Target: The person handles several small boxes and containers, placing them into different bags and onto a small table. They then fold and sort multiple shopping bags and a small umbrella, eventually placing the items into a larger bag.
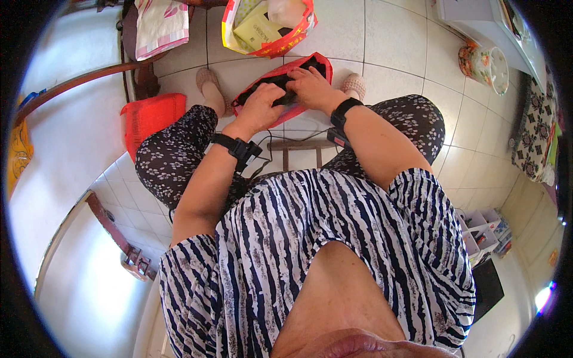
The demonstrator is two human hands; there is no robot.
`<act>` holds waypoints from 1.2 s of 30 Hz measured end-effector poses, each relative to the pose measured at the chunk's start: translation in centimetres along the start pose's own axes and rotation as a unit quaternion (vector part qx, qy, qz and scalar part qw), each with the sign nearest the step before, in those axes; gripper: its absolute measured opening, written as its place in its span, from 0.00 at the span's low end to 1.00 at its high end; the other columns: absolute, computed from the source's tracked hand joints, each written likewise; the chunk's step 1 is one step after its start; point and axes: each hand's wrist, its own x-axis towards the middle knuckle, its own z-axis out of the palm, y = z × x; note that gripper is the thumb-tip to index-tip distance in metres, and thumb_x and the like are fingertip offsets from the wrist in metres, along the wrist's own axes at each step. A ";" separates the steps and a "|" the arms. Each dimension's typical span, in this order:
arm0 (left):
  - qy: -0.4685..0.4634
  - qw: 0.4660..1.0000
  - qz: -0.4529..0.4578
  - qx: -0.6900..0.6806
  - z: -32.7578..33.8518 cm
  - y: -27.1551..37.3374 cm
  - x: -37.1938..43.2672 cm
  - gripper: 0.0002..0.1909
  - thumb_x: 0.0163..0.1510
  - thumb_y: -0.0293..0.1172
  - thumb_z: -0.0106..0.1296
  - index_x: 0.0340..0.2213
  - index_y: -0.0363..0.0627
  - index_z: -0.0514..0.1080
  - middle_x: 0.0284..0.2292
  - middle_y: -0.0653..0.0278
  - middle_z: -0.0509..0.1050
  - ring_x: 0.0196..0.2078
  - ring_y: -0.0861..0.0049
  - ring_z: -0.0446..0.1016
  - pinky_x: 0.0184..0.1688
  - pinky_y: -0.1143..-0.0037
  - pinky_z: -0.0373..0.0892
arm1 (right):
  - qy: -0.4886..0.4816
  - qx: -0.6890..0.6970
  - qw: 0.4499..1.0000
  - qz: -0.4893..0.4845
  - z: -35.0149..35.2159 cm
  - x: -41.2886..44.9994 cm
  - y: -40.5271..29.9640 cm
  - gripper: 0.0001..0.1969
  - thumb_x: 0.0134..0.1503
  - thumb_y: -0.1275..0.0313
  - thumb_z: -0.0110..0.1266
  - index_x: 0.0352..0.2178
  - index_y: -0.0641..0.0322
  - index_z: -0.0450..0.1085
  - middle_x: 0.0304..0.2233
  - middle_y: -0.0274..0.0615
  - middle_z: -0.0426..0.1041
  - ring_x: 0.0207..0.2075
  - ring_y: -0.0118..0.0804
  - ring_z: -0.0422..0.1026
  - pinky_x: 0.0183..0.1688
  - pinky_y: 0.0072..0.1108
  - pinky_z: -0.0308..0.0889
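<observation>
A red bag [323, 67] stands on the tiled floor between my feet, its mouth open towards me, with dark, soft-looking contents [278, 81] inside. My left hand [259, 107] lies over the near left part of the bag, fingers bent at the dark contents. My right hand [312, 87] reaches over the bag's right part, its fingertips on or in the dark contents. Whether either hand grips anything is hidden by the fingers. Each wrist wears a black strap with a small device, and a thin cable [270, 147] hangs near the left one.
Beyond the red bag stands a red and yellow bag [286, 44] holding a green box [259, 29]. A red cloth-like bag [154, 116] lies left of my leg. A floral waste bin [485, 67] stands at the right. A wooden stool [297, 146] shows beneath me.
</observation>
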 end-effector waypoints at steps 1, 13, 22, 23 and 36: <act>-0.002 1.000 0.003 0.000 0.1 0.7 0.3 0.18 0.41 0.27 0.62 0.37 0.40 0.73 0.33 0.56 0.74 0.45 0.59 0.71 0.47 0.67 0.67 | -0.025 -0.010 1.000 -0.006 0.6 0.2 0.7 0.12 0.47 0.68 0.55 0.35 0.56 0.75 0.43 0.44 0.74 0.50 0.45 0.70 0.54 0.41 0.61; 0.070 0.992 -0.103 0.029 0.0 0.2 -0.2 0.17 0.45 0.25 0.56 0.39 0.39 0.68 0.35 0.46 0.74 0.39 0.47 0.72 0.42 0.60 0.68 | -0.029 0.091 0.995 0.006 -2.7 0.0 1.0 0.08 0.49 0.68 0.52 0.27 0.59 0.75 0.30 0.49 0.76 0.37 0.51 0.75 0.40 0.40 0.69; 0.145 0.976 -0.040 0.155 0.9 -1.5 0.7 0.14 0.45 0.22 0.54 0.37 0.39 0.73 0.35 0.49 0.75 0.40 0.57 0.75 0.42 0.66 0.70 | 0.088 0.046 0.994 -0.034 -1.6 0.3 1.7 0.14 0.51 0.62 0.57 0.32 0.61 0.75 0.36 0.47 0.74 0.42 0.53 0.70 0.46 0.36 0.66; 0.146 0.976 -0.039 0.156 0.8 -1.2 0.7 0.14 0.45 0.22 0.54 0.37 0.39 0.73 0.35 0.49 0.75 0.40 0.57 0.75 0.42 0.66 0.70 | 0.090 0.046 0.994 -0.035 -1.4 0.2 1.6 0.14 0.51 0.62 0.57 0.32 0.61 0.75 0.36 0.47 0.74 0.42 0.53 0.70 0.46 0.36 0.66; 0.118 0.991 0.005 -0.069 -4.9 5.7 3.4 0.10 0.49 0.24 0.54 0.35 0.35 0.74 0.27 0.54 0.77 0.31 0.68 0.77 0.37 0.73 0.70 | -0.036 0.288 0.957 -0.004 -10.0 -0.8 1.7 0.14 0.54 0.64 0.57 0.34 0.67 0.73 0.31 0.52 0.75 0.35 0.49 0.73 0.39 0.33 0.67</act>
